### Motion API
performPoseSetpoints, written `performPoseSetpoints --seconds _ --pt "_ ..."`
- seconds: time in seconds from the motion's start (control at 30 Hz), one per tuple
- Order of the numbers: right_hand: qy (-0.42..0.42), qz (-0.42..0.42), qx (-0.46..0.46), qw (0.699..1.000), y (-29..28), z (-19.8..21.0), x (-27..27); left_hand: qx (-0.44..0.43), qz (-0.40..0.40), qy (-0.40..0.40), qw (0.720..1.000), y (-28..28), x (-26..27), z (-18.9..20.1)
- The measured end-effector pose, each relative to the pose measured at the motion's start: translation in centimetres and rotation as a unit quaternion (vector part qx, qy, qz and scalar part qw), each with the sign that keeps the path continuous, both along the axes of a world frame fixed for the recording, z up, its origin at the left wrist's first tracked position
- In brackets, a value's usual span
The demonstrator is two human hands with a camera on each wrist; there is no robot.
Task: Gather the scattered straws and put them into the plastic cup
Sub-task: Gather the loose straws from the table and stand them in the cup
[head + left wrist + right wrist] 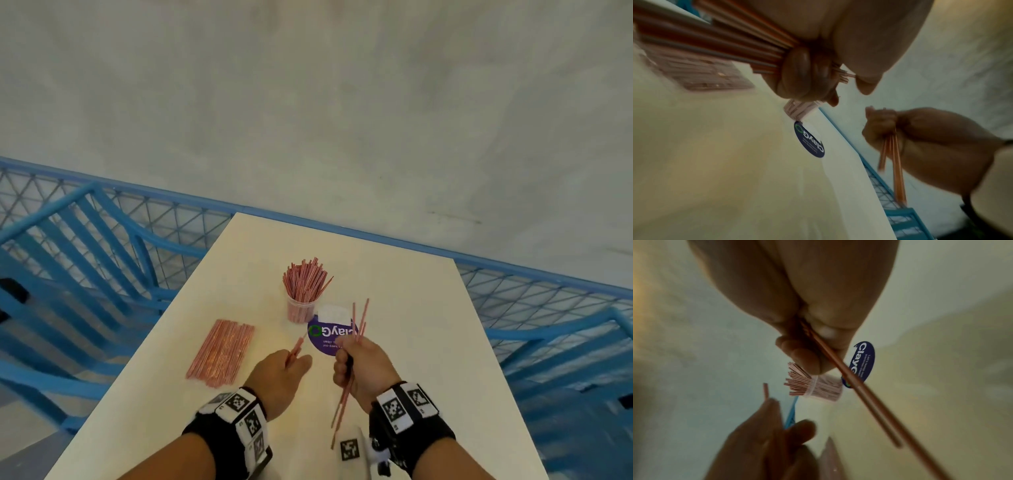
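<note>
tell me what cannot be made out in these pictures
- Left hand straws: count unclear; head view shows one short end, left wrist view blurs them.
- Sticker: small print too small everywhere; right hand covers part.
- Cup base: hidden by sticker, head view.
- Right hand's straws: lower ends blurred.

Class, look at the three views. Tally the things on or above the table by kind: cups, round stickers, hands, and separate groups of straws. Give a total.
Plastic cup: 1
Round sticker: 1
Hands: 2, left hand, right hand
Straw groups: 4, in the cup, flat pile, left-hand bunch, right-hand bunch
Total: 8
</note>
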State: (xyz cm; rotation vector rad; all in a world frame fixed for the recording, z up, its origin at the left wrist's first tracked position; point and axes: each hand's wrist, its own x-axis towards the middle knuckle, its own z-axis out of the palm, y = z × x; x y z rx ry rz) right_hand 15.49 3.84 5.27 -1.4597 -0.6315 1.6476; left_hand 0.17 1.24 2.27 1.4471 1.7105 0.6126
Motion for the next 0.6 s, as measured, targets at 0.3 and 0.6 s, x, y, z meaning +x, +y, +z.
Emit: performPoseSetpoints --seconds 0.3,0.6 --pt "0.178 -0.220 0.030 0.959 0.9 2.4 1.4 -0.012 -0.086 -0.188 0.978 -1.5 3.5 2.6" --pt "0.219 -0.207 0.018 0.953 0.6 3.3 1.8 0.010 -0.122 -0.175 0.977 -0.6 4.7 3.3"
